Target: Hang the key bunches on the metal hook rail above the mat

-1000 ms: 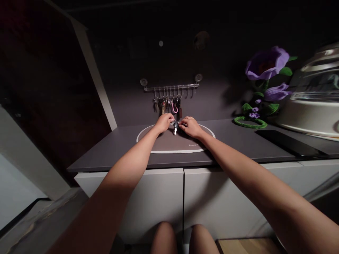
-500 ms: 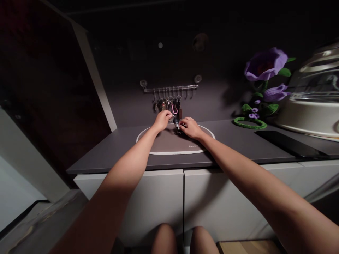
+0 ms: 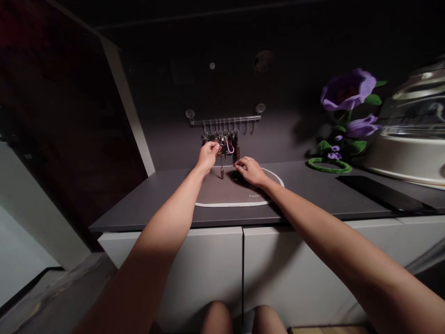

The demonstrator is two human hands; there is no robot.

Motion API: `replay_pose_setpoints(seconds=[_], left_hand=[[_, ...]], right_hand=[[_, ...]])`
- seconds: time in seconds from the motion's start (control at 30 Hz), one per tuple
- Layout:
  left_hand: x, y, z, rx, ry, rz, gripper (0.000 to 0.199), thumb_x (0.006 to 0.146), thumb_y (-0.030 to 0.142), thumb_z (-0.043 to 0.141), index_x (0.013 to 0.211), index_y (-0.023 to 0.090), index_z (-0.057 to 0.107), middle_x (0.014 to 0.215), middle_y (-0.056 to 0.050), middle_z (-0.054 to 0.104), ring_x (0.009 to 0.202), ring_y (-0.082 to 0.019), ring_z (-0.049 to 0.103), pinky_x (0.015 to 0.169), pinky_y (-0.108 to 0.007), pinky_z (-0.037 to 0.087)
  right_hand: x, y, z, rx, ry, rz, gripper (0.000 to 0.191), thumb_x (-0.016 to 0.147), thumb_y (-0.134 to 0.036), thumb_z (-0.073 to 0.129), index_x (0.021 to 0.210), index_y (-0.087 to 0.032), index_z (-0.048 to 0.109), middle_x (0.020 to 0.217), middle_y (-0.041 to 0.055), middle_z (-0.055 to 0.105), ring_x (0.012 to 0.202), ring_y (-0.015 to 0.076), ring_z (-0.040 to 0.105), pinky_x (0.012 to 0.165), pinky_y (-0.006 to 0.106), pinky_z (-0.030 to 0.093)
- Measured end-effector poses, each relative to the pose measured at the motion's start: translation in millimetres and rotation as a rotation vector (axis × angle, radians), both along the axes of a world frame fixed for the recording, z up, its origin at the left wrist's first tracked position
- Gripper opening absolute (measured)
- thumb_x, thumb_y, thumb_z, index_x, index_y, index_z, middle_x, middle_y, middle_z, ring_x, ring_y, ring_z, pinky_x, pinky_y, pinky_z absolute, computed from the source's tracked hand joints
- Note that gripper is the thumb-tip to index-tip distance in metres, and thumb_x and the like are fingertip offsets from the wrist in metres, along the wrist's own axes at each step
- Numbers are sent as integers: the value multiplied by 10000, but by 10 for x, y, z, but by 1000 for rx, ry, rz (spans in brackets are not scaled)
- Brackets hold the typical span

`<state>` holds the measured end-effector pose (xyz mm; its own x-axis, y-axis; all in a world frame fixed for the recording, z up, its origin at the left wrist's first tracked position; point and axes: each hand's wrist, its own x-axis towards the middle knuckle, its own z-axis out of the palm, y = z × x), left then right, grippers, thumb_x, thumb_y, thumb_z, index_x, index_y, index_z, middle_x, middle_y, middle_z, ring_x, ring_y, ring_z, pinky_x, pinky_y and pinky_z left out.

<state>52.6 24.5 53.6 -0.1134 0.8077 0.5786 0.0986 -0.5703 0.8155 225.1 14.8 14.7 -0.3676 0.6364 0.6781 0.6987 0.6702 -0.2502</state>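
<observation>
A clear hook rail on the dark wall carries several hanging keys and key rings, among them a pink hook-shaped piece. Just in front of them my left hand is pinched closed at the fingertips. Near those fingertips dangles a short chain with a small metal piece; its upper end is too small to make out. My right hand hovers low over the brown mat, fingers pinched together. Beside its fingertips lies a small dark object, partly hidden.
Purple flowers with a green ring base stand on the counter at the right. A black flat object lies in front of a large cream and clear appliance. White cabinet doors are below the counter edge.
My hands have moved apart, the left one slightly left and closer to the hanging keys. The metal and dark items between them have separated, with the chain now dangling by my left hand.
</observation>
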Motion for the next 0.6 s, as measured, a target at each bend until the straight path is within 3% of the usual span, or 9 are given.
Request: replay_pose_setpoints(seconds=[0.13,0.27,0.43,0.6], left_hand=[[8,-1,7,58,1,-5,65,821,168,463,779,141,504,769,-23,589,667,-89,537,648,-227,449],[29,-11,2,170,153,12,72,809,205,487,792,153,532,754,-9,590,688,-97,531,670,-220,436],[90,-127,37,273,397,76,96,799,181,483,733,155,547,746,-12,588,729,-115,523,719,-239,411],[136,-234,81,297,505,103,112,793,162,477,705,165,547,773,-15,602,771,-128,529,759,-247,397]], right_hand=[[-44,-124,86,28,167,24,297,873,-332,359,934,-164,596,892,80,614,835,178,533,794,306,396],[-85,-221,127,27,318,83,368,873,-425,349,1082,-174,517,861,56,616,769,163,550,744,299,413],[-129,-212,103,-6,346,124,473,803,-483,467,1161,-176,445,820,40,607,712,157,552,695,301,428],[-141,-168,76,-14,333,91,462,753,-411,547,1137,-168,466,832,46,603,707,151,547,699,303,436]])
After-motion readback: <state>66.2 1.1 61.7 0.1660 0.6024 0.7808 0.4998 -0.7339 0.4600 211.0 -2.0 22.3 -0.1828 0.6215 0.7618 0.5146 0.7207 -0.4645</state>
